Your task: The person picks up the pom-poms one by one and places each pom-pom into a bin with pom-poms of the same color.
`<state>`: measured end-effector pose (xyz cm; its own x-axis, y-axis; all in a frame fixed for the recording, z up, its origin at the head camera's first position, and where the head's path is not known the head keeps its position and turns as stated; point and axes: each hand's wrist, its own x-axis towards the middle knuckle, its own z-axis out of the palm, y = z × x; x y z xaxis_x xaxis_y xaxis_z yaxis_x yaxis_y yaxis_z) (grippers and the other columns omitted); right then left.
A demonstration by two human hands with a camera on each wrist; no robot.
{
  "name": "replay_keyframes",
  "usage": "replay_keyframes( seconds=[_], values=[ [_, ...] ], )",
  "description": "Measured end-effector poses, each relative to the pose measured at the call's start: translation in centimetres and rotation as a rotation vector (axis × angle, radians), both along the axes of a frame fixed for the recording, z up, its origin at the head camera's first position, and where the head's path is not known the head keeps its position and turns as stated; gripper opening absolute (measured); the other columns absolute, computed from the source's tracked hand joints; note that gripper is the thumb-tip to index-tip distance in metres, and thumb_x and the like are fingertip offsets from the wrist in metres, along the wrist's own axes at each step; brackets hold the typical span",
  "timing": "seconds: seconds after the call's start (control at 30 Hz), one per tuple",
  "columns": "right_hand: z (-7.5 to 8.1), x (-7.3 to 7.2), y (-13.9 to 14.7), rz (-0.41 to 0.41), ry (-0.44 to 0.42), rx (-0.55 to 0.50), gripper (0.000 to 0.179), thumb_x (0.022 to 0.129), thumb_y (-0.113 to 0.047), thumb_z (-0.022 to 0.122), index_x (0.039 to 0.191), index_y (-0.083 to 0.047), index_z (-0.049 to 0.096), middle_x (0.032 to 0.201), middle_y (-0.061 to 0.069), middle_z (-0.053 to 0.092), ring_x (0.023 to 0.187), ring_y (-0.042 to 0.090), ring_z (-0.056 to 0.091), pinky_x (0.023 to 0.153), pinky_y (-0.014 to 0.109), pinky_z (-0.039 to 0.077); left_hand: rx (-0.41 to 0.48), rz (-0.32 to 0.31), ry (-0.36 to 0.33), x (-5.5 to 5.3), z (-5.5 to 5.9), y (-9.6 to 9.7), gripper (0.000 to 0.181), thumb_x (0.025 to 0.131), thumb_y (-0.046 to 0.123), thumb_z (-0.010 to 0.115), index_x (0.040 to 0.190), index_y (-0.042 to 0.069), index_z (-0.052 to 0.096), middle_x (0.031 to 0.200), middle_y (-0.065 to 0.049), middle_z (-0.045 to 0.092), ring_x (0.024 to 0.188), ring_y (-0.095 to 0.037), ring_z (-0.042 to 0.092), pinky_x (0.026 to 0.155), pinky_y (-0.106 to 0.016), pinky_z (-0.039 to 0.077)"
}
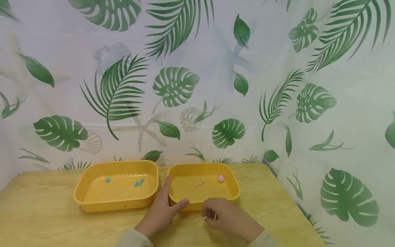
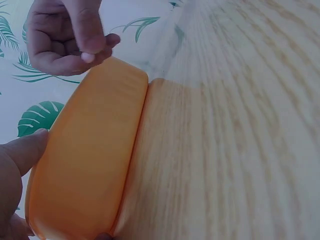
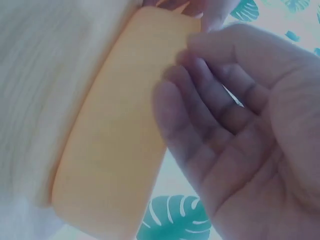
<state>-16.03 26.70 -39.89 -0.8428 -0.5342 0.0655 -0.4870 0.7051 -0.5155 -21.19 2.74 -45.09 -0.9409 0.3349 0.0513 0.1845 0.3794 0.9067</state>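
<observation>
My left hand (image 1: pixel 160 211) rests at the near left corner of the right-hand yellow tray (image 1: pixel 236 192), thumb and forefinger spread wide. The thumb touches the rim at the front wall, and the forefinger lies along the left side. In front of that tray my right hand (image 1: pixel 226 216) is raised with curled fingers. It pinches what looks like a small pink ball (image 2: pixel 88 57), mostly hidden by the fingertips. Inside the tray lie a larger pink ball (image 1: pixel 220 178) and several tiny pink balls (image 1: pixel 200 184).
To the left stands another yellow tray (image 1: pixel 108 206) with a larger teal ball (image 1: pixel 107 179) and several small teal balls (image 1: pixel 140 183). Both trays sit on a wood-grain table (image 1: pixel 40 212). A leaf-patterned white sheet (image 1: pixel 203 51) hangs behind and to the right.
</observation>
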Motion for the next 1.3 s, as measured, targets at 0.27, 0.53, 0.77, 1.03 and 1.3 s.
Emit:
replay_keyframes(
  seconds=[0.27, 0.53, 0.77, 1.03, 1.3],
  values=[
    [0.5, 0.0, 0.6, -0.243, 0.279, -0.062, 0.016, 0.090, -0.006, 0.075, 0.089, -0.020, 0.067, 0.084, -0.016, 0.062, 0.076, 0.002, 0.056, 0.069, 0.023, 0.053, 0.000, -0.003, -0.003, -0.3, -0.3, 0.0, 0.116, 0.090, 0.061, 0.072, 0.166, 0.003, 0.005, 0.169, -0.024, 0.016, 0.154, -0.043, 0.021, 0.122, -0.061, 0.023],
    [0.3, -0.4, 1.1, -0.445, 0.447, -0.108, 0.019, 0.084, -0.002, 0.078, 0.086, -0.018, 0.068, 0.078, -0.013, 0.061, 0.071, 0.007, 0.057, 0.063, 0.021, 0.050, -0.004, -0.007, -0.001, -0.2, -0.2, 0.1, 0.115, 0.090, 0.062, 0.072, 0.166, 0.004, 0.007, 0.170, -0.023, 0.014, 0.156, -0.043, 0.018, 0.123, -0.060, 0.021],
    [0.1, -0.6, 1.5, -0.497, 0.458, -0.082, 0.019, 0.084, -0.003, 0.079, 0.087, -0.018, 0.067, 0.081, -0.010, 0.061, 0.073, 0.014, 0.059, 0.062, 0.022, 0.050, 0.000, -0.011, 0.005, -0.2, -0.3, 0.0, 0.115, 0.090, 0.061, 0.072, 0.166, 0.003, 0.007, 0.170, -0.024, 0.015, 0.156, -0.043, 0.018, 0.123, -0.060, 0.021],
    [0.2, -0.8, 1.5, -0.510, 0.422, -0.068, 0.016, 0.086, -0.005, 0.078, 0.087, -0.018, 0.067, 0.080, -0.011, 0.061, 0.073, 0.010, 0.057, 0.063, 0.023, 0.049, 0.012, -0.009, 0.013, -0.2, -0.3, -0.1, 0.115, 0.091, 0.059, 0.073, 0.165, 0.001, 0.007, 0.170, -0.024, 0.015, 0.155, -0.043, 0.018, 0.124, -0.059, 0.020],
    [-0.1, -1.1, 1.6, -0.492, 0.436, -0.083, 0.018, 0.085, -0.005, 0.079, 0.087, -0.018, 0.068, 0.080, -0.012, 0.060, 0.073, 0.010, 0.057, 0.063, 0.022, 0.050, 0.005, -0.010, -0.014, -0.1, 0.1, -0.2, 0.114, 0.091, 0.059, 0.072, 0.166, 0.004, 0.007, 0.170, -0.024, 0.015, 0.155, -0.044, 0.018, 0.123, -0.061, 0.021]
  ],
)
